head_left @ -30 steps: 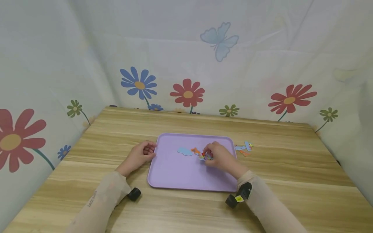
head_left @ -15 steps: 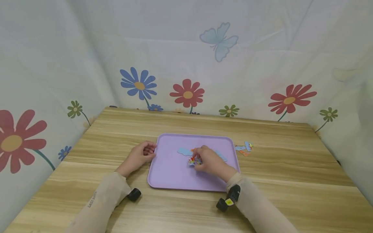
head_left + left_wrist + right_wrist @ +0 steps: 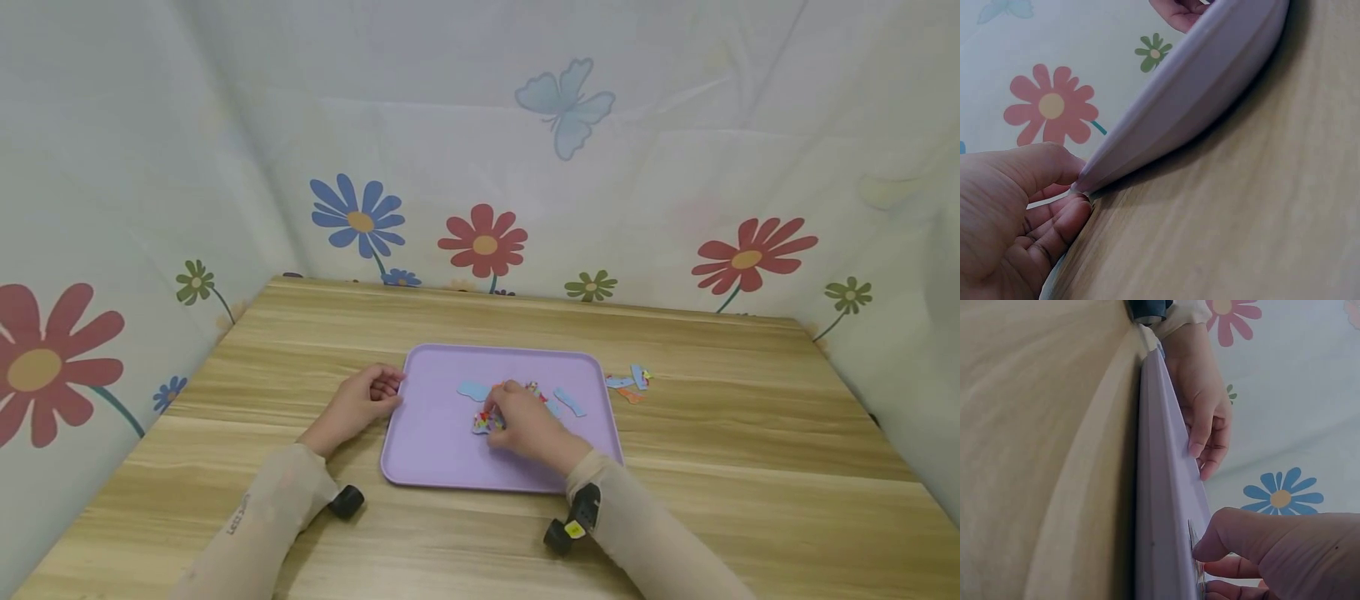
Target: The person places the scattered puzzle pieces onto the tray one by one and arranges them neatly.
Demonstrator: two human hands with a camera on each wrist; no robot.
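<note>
A lilac tray (image 3: 435,454) lies on the table with flat puzzle pieces on it. At its left rim my left hand (image 3: 363,398) holds the edge; in the left wrist view the thumb is above the rim and the fingers below. Over the tray's middle, my right hand (image 3: 528,423) pinches a multicoloured puzzle piece (image 3: 482,423), partly covered by the fingers. A plain light blue piece (image 3: 472,390) lies just behind it. Another light blue piece (image 3: 570,402) and a patterned piece (image 3: 534,388) lie beyond my right hand, which hides parts of others.
More blue and orange puzzle pieces (image 3: 630,382) lie on the wooden table (image 3: 750,433), just off the tray's right rim. A flower-printed cloth (image 3: 645,192) hangs along the back and sides of the table.
My right hand has moved left and toward me over the tray with the multicoloured puzzle piece, uncovering blue and patterned pieces on the right. The left hand has stayed at the rim.
</note>
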